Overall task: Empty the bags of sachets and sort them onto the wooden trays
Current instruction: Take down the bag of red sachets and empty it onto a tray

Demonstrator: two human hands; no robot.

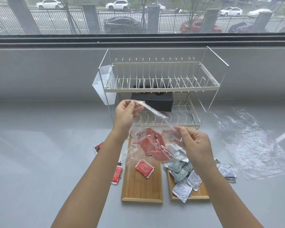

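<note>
Left hand [124, 112] and right hand [193, 142], each pinching an edge of the clear bag [148, 129] of red sachets [153, 143], held above the left wooden tray [141, 190]; mouth best tipped low so sachets are dropped inside the rim.

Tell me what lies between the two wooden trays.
In the head view the strip between the left tray and the right tray is bare grey counter; only some pale sachets overhang the right tray's inner edge.
</note>
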